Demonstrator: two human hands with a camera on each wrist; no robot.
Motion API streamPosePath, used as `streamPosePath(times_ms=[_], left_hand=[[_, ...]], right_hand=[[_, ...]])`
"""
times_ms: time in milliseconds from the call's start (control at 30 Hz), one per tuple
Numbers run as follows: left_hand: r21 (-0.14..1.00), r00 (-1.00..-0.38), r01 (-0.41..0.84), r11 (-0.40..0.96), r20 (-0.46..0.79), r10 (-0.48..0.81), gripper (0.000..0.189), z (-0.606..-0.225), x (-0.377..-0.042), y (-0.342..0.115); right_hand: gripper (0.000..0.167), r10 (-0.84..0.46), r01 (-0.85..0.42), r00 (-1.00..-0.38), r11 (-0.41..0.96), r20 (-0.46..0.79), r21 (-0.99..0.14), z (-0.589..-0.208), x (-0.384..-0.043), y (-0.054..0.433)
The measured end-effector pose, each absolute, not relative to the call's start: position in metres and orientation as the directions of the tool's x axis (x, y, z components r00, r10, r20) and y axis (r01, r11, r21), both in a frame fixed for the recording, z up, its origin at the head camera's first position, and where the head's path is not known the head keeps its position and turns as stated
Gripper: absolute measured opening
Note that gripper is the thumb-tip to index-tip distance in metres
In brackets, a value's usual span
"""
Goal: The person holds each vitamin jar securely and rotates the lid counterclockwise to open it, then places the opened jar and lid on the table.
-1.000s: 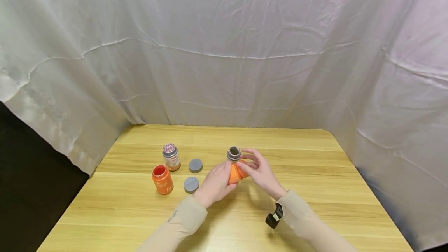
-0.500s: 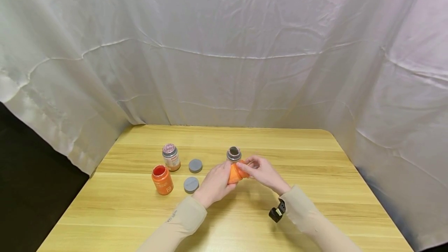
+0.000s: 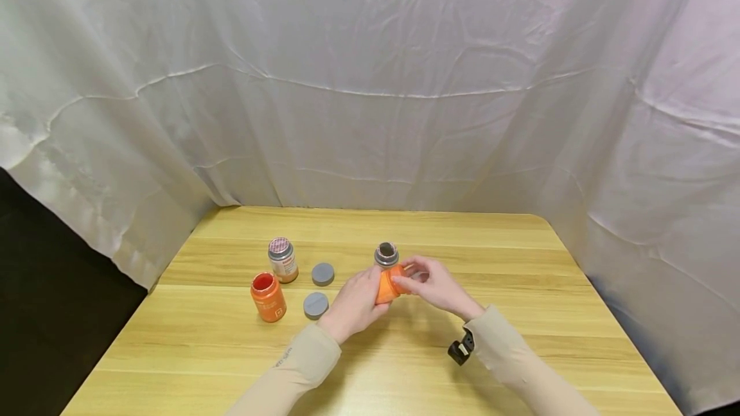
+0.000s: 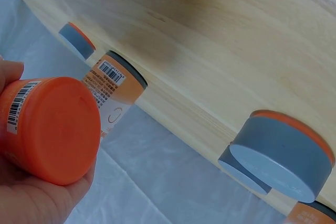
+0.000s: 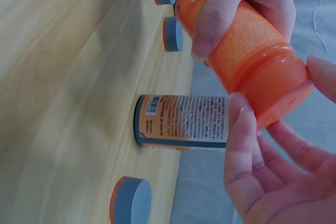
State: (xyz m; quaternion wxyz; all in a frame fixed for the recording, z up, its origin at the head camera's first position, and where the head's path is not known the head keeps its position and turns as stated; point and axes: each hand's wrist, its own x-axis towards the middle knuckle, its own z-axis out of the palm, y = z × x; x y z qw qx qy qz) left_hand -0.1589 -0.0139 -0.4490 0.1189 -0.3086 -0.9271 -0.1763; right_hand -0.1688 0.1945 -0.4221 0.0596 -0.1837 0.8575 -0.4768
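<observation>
My left hand (image 3: 355, 303) grips an orange plastic bottle (image 5: 239, 45) round its body, tilted above the table. Its flat orange base (image 4: 65, 129) faces the left wrist camera. On the bottle's other end sits an orange screw cap (image 5: 278, 90). Thumb and fingers of my right hand (image 3: 436, 287) hold this cap at its rim. Just behind the bottle stands a grey-necked bottle (image 3: 386, 253) with no lid and a dark opening; its printed label shows in the right wrist view.
Left on the wooden table (image 3: 191, 345) stand an uncapped orange bottle (image 3: 268, 300) and a bottle with a patterned seal (image 3: 283, 263). Two grey lids (image 3: 316, 305) lie beside them. Another grey lid (image 5: 134, 202) appears in the right wrist view. A pale curtain (image 3: 370, 133) surrounds the table.
The fingers of my right hand, spread a second ago, have closed in round the cap. The right wrist has shifted slightly right. My left hand and the bottle stay nearly still.
</observation>
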Motion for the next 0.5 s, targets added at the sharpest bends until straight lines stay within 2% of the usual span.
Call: streamPosePath(times_ms=[167,500], left_hand=[[0.261,-0.786,0.61,0.749,0.323,0.528,0.052,-0.4477,-0.1588,-0.0145],[0.263,-0.78,0.617,0.742,0.332,0.531,0.052,-0.4477,-0.1591,-0.0157]], right_hand=[[0.038,-0.422,-0.33,-0.899,0.474,0.119,-0.816,-0.4233,-0.1702,0.1974],[0.041,-0.482,-0.395,-0.863,0.454,0.153,-0.799,-0.4212,-0.1702,0.2022]])
